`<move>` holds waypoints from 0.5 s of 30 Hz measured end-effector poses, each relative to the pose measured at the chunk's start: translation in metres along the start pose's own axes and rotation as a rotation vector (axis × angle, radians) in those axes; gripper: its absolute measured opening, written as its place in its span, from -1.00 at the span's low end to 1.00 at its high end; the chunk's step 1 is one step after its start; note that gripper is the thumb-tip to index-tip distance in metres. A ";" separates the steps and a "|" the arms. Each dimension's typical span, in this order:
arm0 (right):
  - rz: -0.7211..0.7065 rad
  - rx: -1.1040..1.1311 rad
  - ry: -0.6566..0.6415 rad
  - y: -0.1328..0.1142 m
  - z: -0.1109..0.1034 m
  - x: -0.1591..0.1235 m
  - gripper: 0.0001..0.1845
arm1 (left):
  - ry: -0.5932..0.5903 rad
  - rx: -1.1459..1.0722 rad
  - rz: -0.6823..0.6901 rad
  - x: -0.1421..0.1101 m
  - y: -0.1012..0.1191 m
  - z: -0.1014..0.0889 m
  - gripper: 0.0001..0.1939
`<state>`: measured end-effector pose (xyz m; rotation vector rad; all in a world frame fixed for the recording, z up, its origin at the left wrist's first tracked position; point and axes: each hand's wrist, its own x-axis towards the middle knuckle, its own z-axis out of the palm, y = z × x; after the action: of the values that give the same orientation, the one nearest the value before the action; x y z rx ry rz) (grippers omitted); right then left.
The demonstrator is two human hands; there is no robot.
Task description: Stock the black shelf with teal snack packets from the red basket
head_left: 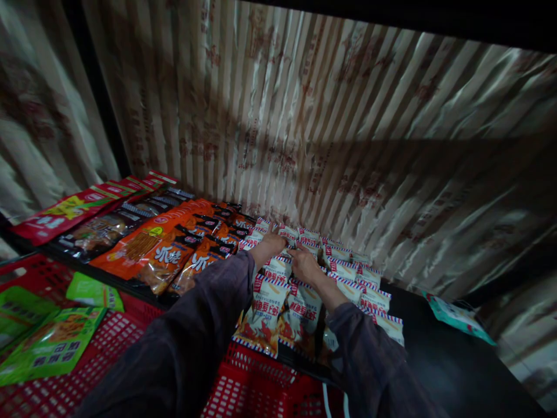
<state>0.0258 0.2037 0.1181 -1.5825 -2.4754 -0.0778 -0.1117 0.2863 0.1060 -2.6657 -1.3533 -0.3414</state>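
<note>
Rows of small white snack bags (267,305) with red lettering and striped red-and-blue edges lie overlapping on a black shelf. My left hand (268,246) reaches into the back rows, fingers stretched out over the bags and touching them. Just right of it, my right hand (306,266) rests on the bags with its index finger and thumb extended toward the left hand. Between and behind the fingertips is another white snack bag (288,233). The undersides of both hands are hidden. Dark sleeves cover both forearms.
Left of the white bags lie orange snack bags (167,255), dark bags (102,232) and red bags (65,212). A red plastic basket (243,389) below the shelf edge holds green bags (56,342). A teal-and-white packet (459,318) lies on the black shelf (439,354) at right. Pleated sheeting (278,116) hangs behind.
</note>
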 end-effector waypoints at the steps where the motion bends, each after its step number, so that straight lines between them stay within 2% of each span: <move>1: 0.006 0.004 0.002 0.001 0.000 -0.001 -0.54 | -0.011 0.019 -0.001 0.000 0.000 -0.001 -0.73; 9: 0.060 0.060 0.037 -0.008 0.005 -0.004 -0.62 | -0.039 0.120 0.000 0.001 -0.001 -0.012 -0.78; 15: 0.105 0.078 0.066 -0.012 0.005 -0.003 -0.67 | 0.022 0.156 -0.018 0.002 -0.006 -0.020 -0.78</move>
<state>0.0154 0.1963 0.1133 -1.6463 -2.3130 -0.0168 -0.1180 0.2870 0.1261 -2.5176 -1.3401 -0.2545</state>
